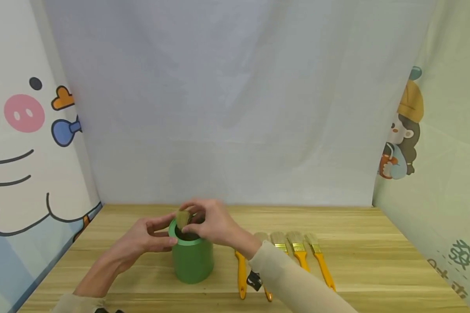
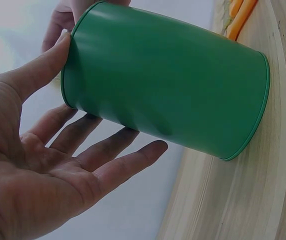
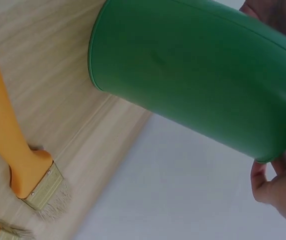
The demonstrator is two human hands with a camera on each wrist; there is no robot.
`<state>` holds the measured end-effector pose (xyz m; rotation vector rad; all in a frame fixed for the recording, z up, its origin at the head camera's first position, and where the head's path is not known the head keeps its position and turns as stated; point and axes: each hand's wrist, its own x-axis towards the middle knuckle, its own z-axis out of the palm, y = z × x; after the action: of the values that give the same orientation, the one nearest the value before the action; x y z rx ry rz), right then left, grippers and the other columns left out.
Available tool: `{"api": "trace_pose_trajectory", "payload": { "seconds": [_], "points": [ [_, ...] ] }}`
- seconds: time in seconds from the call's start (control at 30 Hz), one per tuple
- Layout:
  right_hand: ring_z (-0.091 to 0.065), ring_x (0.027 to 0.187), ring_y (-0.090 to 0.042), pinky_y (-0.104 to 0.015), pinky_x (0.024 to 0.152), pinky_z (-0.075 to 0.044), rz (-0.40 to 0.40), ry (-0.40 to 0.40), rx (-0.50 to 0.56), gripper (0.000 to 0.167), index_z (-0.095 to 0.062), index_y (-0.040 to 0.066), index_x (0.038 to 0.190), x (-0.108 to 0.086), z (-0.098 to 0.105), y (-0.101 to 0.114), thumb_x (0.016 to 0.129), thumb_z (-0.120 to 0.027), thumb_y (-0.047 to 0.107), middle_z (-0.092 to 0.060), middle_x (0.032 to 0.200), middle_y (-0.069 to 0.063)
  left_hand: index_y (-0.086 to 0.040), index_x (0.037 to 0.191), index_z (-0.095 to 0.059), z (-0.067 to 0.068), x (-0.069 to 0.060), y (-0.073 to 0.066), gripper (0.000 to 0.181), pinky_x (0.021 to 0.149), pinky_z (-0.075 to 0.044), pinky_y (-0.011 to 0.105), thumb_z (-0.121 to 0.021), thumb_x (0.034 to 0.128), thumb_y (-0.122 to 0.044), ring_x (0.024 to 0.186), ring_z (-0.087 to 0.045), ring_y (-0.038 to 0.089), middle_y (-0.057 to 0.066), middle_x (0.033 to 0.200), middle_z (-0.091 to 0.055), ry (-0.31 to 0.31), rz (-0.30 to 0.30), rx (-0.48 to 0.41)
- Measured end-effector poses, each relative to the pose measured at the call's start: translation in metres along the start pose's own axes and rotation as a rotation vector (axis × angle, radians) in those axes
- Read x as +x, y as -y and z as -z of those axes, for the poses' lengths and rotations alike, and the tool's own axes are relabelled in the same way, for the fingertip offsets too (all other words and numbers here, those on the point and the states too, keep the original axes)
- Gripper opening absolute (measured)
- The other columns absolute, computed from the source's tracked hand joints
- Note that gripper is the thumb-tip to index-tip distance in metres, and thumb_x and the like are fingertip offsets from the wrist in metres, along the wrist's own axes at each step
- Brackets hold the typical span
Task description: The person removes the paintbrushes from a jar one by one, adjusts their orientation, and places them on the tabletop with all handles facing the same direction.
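A green cylindrical container [image 1: 193, 263] stands upright on the table, with a dark opening at its top. My left hand [image 1: 146, 237] holds it by the rim from the left, thumb in front and fingers behind. In the left wrist view, the fingers of that hand spread along the container's side [image 2: 168, 80]. Over the opening, my right hand [image 1: 215, 224] pinches a paintbrush close to its pale bristles [image 1: 183, 221], which point up. The brush's lower part is hidden inside the container. In the right wrist view the container's wall [image 3: 193, 70] blocks most of the right hand's grip.
Right of the container lie several paintbrushes with orange handles, among them one at the right end [image 1: 324, 267] and one nearest the container [image 1: 241, 276]. Their bristles point away from me. The right forearm covers part of them. A pale cloth [image 1: 235, 108] hangs behind the wooden table [image 1: 376, 269].
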<state>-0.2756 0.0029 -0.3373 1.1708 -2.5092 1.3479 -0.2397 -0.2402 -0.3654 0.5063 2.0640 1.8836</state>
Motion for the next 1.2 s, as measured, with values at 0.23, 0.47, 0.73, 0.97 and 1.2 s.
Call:
{"api": "trace_pose_trajectory", "payload": {
  "seconds": [0.23, 0.47, 0.73, 0.97, 1.2],
  "points": [
    [-0.066, 0.103, -0.01, -0.025, 0.09, -0.055, 0.13, -0.036, -0.138, 0.048, -0.068, 0.012, 0.134, -0.002, -0.008, -0.004, 0.09, -0.088, 0.015, -0.071, 0.118, -0.001, 0.009, 0.163, -0.023, -0.001, 0.001, 0.0, 0.087, 0.098, -0.058, 0.05, -0.077, 0.0982, -0.013, 0.141, -0.045, 0.048, 0.031, 0.165, -0.026, -0.013, 0.002, 0.026],
    [-0.056, 0.104, -0.011, -0.042, 0.102, -0.042, 0.112, -0.062, -0.257, 0.049, -0.067, 0.021, 0.136, -0.006, -0.011, -0.002, 0.092, -0.087, 0.024, -0.069, 0.104, 0.008, 0.009, 0.163, -0.023, -0.001, 0.001, 0.0, 0.087, 0.098, -0.058, 0.05, -0.076, 0.0984, -0.013, 0.142, -0.045, 0.048, 0.031, 0.166, -0.025, -0.002, -0.005, 0.03],
    [-0.057, 0.1, -0.009, -0.043, 0.099, -0.037, 0.102, -0.059, -0.265, 0.043, -0.065, 0.023, 0.136, -0.006, -0.01, -0.003, 0.096, -0.082, 0.023, -0.076, 0.1, 0.012, 0.01, 0.163, -0.02, 0.0, 0.001, -0.001, 0.088, 0.098, -0.057, 0.05, -0.076, 0.0987, -0.013, 0.142, -0.045, 0.048, 0.032, 0.166, -0.023, -0.006, 0.002, 0.028],
    [-0.057, 0.1, -0.009, -0.043, 0.097, -0.036, 0.096, -0.048, -0.266, 0.044, -0.064, 0.024, 0.136, -0.006, -0.011, -0.004, 0.096, -0.083, 0.024, -0.076, 0.1, 0.012, 0.01, 0.162, -0.022, -0.001, 0.0, 0.001, 0.087, 0.099, -0.057, 0.052, -0.076, 0.0986, -0.012, 0.14, -0.048, 0.047, 0.033, 0.165, -0.025, -0.002, -0.012, 0.028],
    [-0.067, 0.092, 0.001, -0.025, 0.095, -0.049, 0.136, -0.043, -0.167, 0.043, -0.066, 0.018, 0.132, -0.004, -0.012, -0.005, 0.093, -0.084, 0.014, -0.079, 0.096, 0.006, 0.01, 0.163, -0.023, 0.0, 0.001, 0.002, 0.086, 0.098, -0.057, 0.052, -0.076, 0.0988, -0.013, 0.14, -0.049, 0.046, 0.032, 0.165, -0.027, -0.006, -0.008, 0.03]
  ]
}}
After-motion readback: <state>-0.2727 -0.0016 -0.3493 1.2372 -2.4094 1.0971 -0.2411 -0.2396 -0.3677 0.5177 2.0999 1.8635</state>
